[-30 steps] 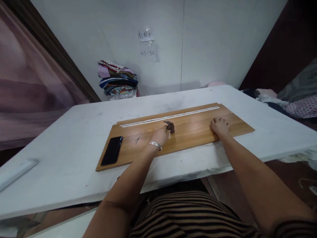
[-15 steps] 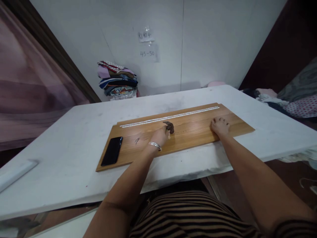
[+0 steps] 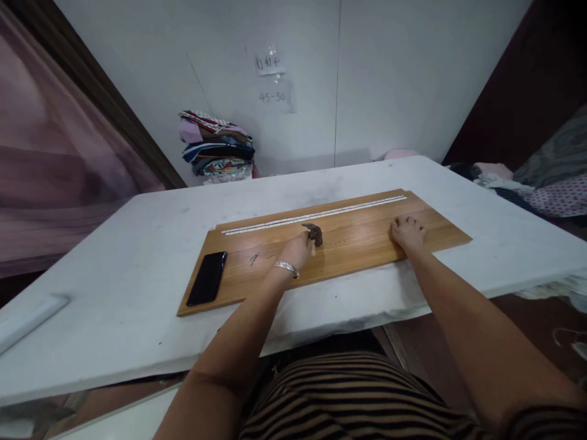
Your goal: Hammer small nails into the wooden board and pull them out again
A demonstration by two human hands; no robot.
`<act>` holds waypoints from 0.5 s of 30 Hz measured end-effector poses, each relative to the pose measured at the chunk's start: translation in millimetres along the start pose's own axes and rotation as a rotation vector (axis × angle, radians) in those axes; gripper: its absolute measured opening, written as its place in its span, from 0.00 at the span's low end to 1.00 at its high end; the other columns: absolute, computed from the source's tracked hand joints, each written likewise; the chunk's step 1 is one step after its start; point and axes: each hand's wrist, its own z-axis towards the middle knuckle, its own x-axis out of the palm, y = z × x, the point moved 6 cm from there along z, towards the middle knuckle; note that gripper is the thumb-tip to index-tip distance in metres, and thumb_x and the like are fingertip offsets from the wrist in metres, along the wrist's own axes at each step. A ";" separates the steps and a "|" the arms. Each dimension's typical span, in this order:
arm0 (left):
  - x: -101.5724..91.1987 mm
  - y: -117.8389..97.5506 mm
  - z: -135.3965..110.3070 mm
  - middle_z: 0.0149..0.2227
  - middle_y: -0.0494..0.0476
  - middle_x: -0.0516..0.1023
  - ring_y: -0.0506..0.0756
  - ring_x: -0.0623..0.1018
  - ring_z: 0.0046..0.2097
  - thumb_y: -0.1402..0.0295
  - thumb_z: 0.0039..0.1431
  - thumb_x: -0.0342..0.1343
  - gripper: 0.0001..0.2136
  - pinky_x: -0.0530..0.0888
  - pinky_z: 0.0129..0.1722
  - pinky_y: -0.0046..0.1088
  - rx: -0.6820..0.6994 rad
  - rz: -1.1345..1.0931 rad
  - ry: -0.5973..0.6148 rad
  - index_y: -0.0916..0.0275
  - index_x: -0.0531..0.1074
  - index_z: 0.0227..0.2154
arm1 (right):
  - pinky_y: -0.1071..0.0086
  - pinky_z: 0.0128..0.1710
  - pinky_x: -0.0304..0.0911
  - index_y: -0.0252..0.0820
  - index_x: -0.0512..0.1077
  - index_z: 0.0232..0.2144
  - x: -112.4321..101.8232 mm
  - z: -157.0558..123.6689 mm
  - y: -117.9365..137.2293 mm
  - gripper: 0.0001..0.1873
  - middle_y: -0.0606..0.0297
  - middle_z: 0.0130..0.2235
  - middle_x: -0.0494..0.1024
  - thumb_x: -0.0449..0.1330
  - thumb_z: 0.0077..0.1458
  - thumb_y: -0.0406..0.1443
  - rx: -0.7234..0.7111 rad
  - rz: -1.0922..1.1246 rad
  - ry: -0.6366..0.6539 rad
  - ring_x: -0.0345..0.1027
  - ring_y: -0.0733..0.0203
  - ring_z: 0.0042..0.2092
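Note:
My left hand (image 3: 296, 252) is closed around a claw hammer (image 3: 314, 234), whose dark head is held low over the wooden board (image 3: 367, 226); I cannot tell if it touches the wood. My fingers hide most of the handle. Just right of the hammer head, a short row of tiny dark marks (image 3: 339, 242) shows on the board, too small to tell whether they are nails or holes. My right hand (image 3: 409, 233) rests on the board's right part, fingers apart and a little bent, holding nothing. A few loose nails (image 3: 254, 258) lie left of my left hand.
A black phone (image 3: 207, 278) lies at the board's left end. White marked strips (image 3: 316, 215) run along its far side. The board is on a white-covered table (image 3: 137, 263). Folded clothes (image 3: 217, 146) are stacked behind it, and a white roll (image 3: 32, 321) lies at the left edge.

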 end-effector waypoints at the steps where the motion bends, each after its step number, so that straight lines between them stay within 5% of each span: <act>1: -0.3 -0.1 -0.3 0.51 0.70 0.83 0.63 0.82 0.52 0.69 0.70 0.48 0.17 0.74 0.50 0.36 -0.002 -0.001 0.001 0.67 0.72 0.57 | 0.42 0.61 0.53 0.33 0.72 0.59 -0.4 -0.1 0.2 0.31 0.38 0.62 0.69 0.38 0.70 0.42 -0.002 0.003 -0.005 0.60 0.37 0.63; 15: 0.8 -0.4 -2.2 0.49 0.70 0.83 0.63 0.82 0.51 0.67 0.71 0.48 0.17 0.75 0.48 0.36 -0.007 0.005 -0.002 0.66 0.73 0.56 | 0.43 0.60 0.53 0.33 0.72 0.59 0.1 0.5 0.6 0.30 0.39 0.62 0.70 0.39 0.70 0.41 -0.012 0.001 -0.010 0.60 0.36 0.62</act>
